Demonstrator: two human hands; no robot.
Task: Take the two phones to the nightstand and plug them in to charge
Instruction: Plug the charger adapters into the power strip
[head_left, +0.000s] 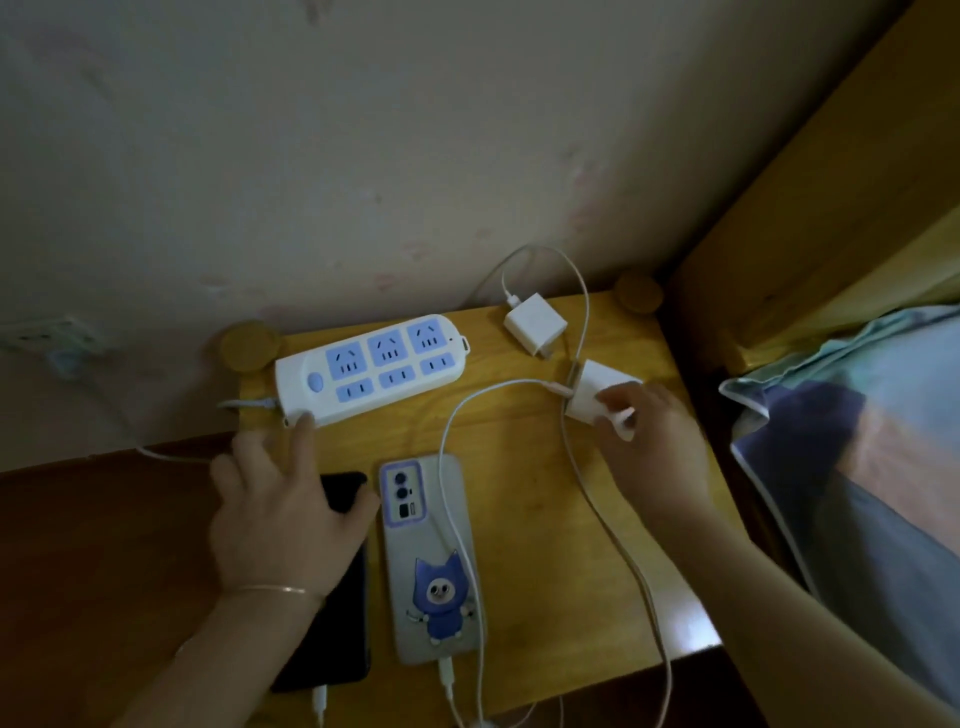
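Two phones lie side by side on the wooden nightstand (524, 499). A black phone (340, 608) lies on the left, partly under my left hand (275, 499). A grey-cased phone (431, 561) with a blue cartoon figure lies face down to its right. Each has a white cable in its bottom port. My left hand is spread, one fingertip touching the front edge of a white and blue power strip (371, 366). My right hand (654, 441) grips a white charger brick (597, 395) with cables attached. A second white charger brick (535, 323) lies unplugged near the wall.
A plaster wall rises behind the nightstand, with a wall socket (49, 338) at the far left. A wooden bed frame (810, 208) and a blue pillow (862, 441) lie to the right. Round wooden knobs mark the nightstand's back corners. Dark floor lies to the left.
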